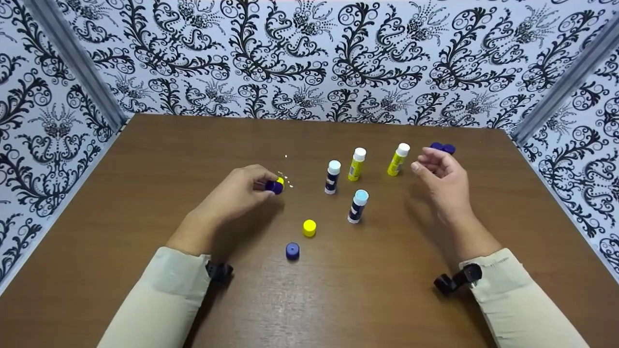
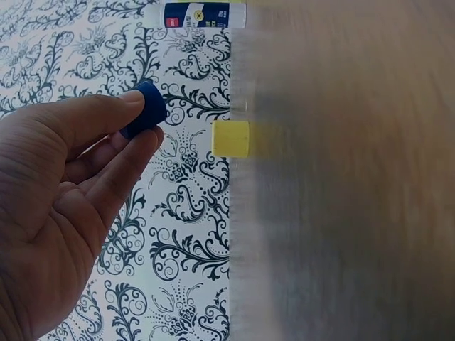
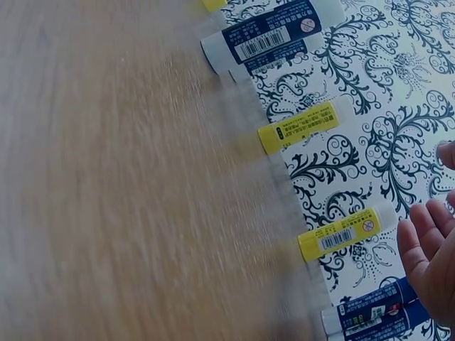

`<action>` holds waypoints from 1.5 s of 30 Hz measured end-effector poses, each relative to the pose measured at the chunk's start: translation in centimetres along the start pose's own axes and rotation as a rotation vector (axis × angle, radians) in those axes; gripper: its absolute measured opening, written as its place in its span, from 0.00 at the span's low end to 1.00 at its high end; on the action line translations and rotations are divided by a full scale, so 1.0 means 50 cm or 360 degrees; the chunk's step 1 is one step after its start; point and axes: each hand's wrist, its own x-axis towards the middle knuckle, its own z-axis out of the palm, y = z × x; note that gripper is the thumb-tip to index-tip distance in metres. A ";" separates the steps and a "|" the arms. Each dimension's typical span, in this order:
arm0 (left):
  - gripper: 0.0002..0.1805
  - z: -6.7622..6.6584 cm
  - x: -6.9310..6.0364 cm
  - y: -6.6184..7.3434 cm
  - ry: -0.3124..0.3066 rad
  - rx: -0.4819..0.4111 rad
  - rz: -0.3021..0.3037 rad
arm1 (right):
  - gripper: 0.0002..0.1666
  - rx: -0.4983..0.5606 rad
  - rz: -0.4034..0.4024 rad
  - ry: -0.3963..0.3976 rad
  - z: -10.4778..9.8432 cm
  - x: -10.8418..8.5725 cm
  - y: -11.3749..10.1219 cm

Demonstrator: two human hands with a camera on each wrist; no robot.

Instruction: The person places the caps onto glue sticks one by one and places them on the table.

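left hand (image 1: 237,191): thumb and fingers pinch a dark blue cap (image 1: 274,187), raised off the wooden table (image 1: 159,159); a half-hidden yellow cap (image 1: 280,181) shows just behind it, near white crumbs (image 1: 288,182)
right hand (image 1: 447,188): loosely bent fingers, thumb apart, grip relaxed; nearest are 2 dark blue tubes (image 1: 443,148) behind it
uncapped sticks: 2 navy glue sticks (image 1: 358,207) and 2 yellow glue sticks (image 1: 398,160), all upright between the hands
loose caps: 1 front yellow cap (image 1: 309,228) and 1 front blue cap (image 1: 292,252), near each other, apart
backdrop: black-and-white patterned wall (image 1: 309,53)
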 end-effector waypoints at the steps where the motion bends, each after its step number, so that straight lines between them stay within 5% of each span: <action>1: 0.14 0.000 0.000 0.002 -0.0002 -0.0005 0.0000 | 0.22 -0.0018 0.0004 -0.0010 0.001 -0.001 -0.001; 11: 0.13 0.002 -0.001 0.011 0.0015 -0.0041 0.0050 | 0.25 -0.0132 0.0013 -0.0089 0.007 -0.009 -0.008; 24: 0.14 0.006 -0.002 0.019 0.0021 -0.0069 0.0131 | 0.29 -0.0039 -0.0043 -0.0188 0.024 -0.022 -0.012; 45: 0.14 0.010 -0.005 0.030 -0.0009 -0.0061 0.0082 | 0.27 -0.0050 -0.0005 -0.0304 0.048 -0.045 -0.025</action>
